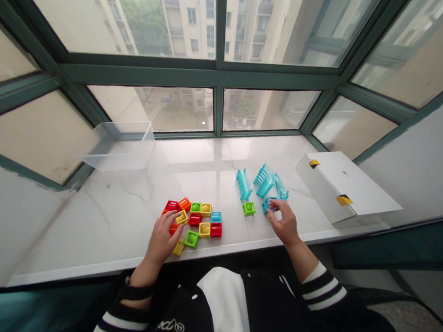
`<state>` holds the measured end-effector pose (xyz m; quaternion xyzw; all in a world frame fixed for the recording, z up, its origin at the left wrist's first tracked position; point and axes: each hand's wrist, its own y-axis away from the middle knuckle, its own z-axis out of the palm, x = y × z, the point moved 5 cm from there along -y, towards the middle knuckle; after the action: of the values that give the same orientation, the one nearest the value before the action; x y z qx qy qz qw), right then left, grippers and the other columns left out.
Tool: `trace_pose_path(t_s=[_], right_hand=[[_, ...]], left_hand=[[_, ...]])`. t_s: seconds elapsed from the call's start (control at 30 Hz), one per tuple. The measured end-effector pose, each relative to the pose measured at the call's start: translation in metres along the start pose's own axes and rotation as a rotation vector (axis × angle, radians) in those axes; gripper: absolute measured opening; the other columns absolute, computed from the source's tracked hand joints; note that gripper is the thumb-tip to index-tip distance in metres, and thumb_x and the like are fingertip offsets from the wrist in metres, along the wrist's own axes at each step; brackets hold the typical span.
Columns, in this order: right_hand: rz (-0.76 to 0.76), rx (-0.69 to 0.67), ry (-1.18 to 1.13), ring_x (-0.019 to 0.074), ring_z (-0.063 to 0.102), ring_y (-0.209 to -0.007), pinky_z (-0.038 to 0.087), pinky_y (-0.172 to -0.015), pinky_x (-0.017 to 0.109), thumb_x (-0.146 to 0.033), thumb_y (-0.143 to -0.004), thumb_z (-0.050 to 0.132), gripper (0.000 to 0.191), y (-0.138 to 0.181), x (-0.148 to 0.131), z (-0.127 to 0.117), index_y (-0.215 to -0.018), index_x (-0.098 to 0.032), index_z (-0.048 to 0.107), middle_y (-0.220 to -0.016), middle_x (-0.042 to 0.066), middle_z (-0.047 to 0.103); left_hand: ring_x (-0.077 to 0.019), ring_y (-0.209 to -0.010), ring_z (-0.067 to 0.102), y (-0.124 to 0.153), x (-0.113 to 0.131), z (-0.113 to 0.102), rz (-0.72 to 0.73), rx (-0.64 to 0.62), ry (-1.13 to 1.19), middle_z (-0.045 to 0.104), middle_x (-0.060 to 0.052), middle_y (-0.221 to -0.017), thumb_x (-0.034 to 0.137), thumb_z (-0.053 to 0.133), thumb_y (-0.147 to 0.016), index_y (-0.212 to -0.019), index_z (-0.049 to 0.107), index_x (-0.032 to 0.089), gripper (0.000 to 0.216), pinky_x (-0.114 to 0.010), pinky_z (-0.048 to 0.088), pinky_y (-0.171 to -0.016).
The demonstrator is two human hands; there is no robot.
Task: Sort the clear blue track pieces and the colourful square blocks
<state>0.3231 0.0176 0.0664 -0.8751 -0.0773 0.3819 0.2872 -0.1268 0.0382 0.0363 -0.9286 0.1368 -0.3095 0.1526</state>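
My left hand (162, 238) lies over the left side of a cluster of coloured plastic blocks, its fingers apart. Beneath and beside those fingers are a yellow block (182, 217) and an orange block (173, 229), partly covered. Red blocks (215, 229), green blocks (191, 239) and a light blue block (216, 216) make up more of the cluster. Over to the right, my right hand (286, 224) pinches a blue block (266, 205) at the sill surface. Left of it sits a single green block (249, 208).
Translucent blue track pieces, one straight (244, 184) and one curved (264, 181), lie behind the right hand. A white box (357, 183) with yellow-black tabs stands at the right. A clear plastic bin (129, 153) is at the back left, near the window frame (218, 79).
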Motion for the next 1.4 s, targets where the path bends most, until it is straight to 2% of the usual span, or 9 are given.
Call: trace_pose_path(t_s=[0.13,0.27,0.37,0.47,0.73,0.9,1.17,1.3,1.4], right_hand=[[-0.097,-0.313,-0.149,0.021,0.069,-0.089,0.057,-0.087,0.038,-0.023,-0.099,0.062,0.019,-0.003,-0.037,0.044,-0.116,-0.025,0.071,-0.1,0.006,0.072],[-0.159,-0.668,-0.184,0.0197,0.068,-0.094,0.057,-0.088,0.034,-0.018,-0.093,0.07,0.026,0.011,-0.068,0.103,-0.118,-0.026,0.072,-0.111,0.007,0.069],[-0.166,-0.75,-0.15,0.0194,0.066,-0.095,0.055,-0.09,0.033,-0.014,-0.086,0.076,0.023,0.023,-0.079,0.134,-0.106,-0.024,0.074,-0.108,0.005,0.065],[-0.107,-0.747,-0.114,0.0176,0.062,-0.089,0.054,-0.086,0.03,-0.015,-0.085,0.079,0.017,0.031,-0.078,0.149,-0.098,-0.023,0.072,-0.101,0.002,0.06],[-0.033,-0.812,-0.084,0.0164,0.061,-0.089,0.05,-0.086,0.027,-0.016,-0.085,0.078,0.017,0.036,-0.075,0.15,-0.098,-0.024,0.07,-0.103,0.001,0.058],[-0.028,-0.843,-0.03,0.0161,0.061,-0.09,0.049,-0.086,0.027,-0.01,-0.088,0.071,0.021,0.036,-0.072,0.146,-0.103,-0.023,0.07,-0.105,0.002,0.058],[-0.057,-0.84,-0.156,0.0185,0.064,-0.09,0.052,-0.086,0.031,-0.001,-0.084,0.062,0.026,0.032,-0.056,0.12,-0.098,-0.022,0.069,-0.102,0.004,0.065],[0.062,-0.742,-0.388,0.0199,0.066,-0.091,0.056,-0.084,0.034,-0.017,-0.093,0.065,0.005,0.029,-0.051,0.107,-0.096,-0.021,0.066,-0.098,0.005,0.068],[0.205,-0.657,-0.574,0.0209,0.07,-0.094,0.058,-0.087,0.038,-0.036,-0.099,0.065,0.016,0.027,-0.047,0.105,-0.102,-0.021,0.065,-0.101,0.006,0.071]], left_hand=[[-0.0313,-0.131,0.061,-0.001,0.02,0.011,0.063,-0.021,0.014,0.066,-0.012,-0.138,0.034,0.058,-0.1,-0.129,0.066,0.023,0.032,-0.056,0.05,-0.114],[-0.0305,-0.14,0.056,-0.004,0.052,0.038,0.199,-0.119,0.0,0.063,-0.011,-0.147,0.025,0.053,-0.102,-0.135,0.067,0.027,0.036,-0.059,0.044,-0.121],[-0.032,-0.148,0.05,-0.005,0.068,0.061,0.282,-0.214,-0.058,0.057,-0.008,-0.156,0.021,0.053,-0.101,-0.14,0.067,0.031,0.042,-0.062,0.04,-0.123],[-0.0338,-0.15,0.047,-0.004,0.072,0.076,0.316,-0.28,-0.102,0.056,-0.006,-0.159,0.019,0.056,-0.099,-0.14,0.068,0.033,0.044,-0.064,0.04,-0.123],[-0.0318,-0.149,0.049,-0.004,0.069,0.08,0.295,-0.275,-0.086,0.059,-0.006,-0.156,0.027,0.056,-0.103,-0.134,0.072,0.031,0.035,-0.06,0.041,-0.124],[-0.0309,-0.148,0.051,-0.006,0.072,0.077,0.276,-0.282,-0.069,0.06,-0.006,-0.155,0.023,0.057,-0.102,-0.134,0.072,0.031,0.036,-0.06,0.041,-0.124],[-0.0314,-0.147,0.052,-0.007,0.074,0.077,0.267,-0.252,-0.032,0.064,-0.007,-0.151,0.023,0.056,-0.103,-0.125,0.074,0.028,0.03,-0.063,0.043,-0.122],[-0.0313,-0.147,0.053,-0.008,0.074,0.077,0.267,-0.24,-0.004,0.065,-0.009,-0.149,0.021,0.056,-0.101,-0.124,0.073,0.026,0.029,-0.064,0.042,-0.123],[-0.0318,-0.147,0.052,-0.009,0.08,0.07,0.259,-0.234,0.044,0.062,-0.012,-0.151,0.024,0.057,-0.101,-0.134,0.067,0.024,0.035,-0.063,0.041,-0.124]])
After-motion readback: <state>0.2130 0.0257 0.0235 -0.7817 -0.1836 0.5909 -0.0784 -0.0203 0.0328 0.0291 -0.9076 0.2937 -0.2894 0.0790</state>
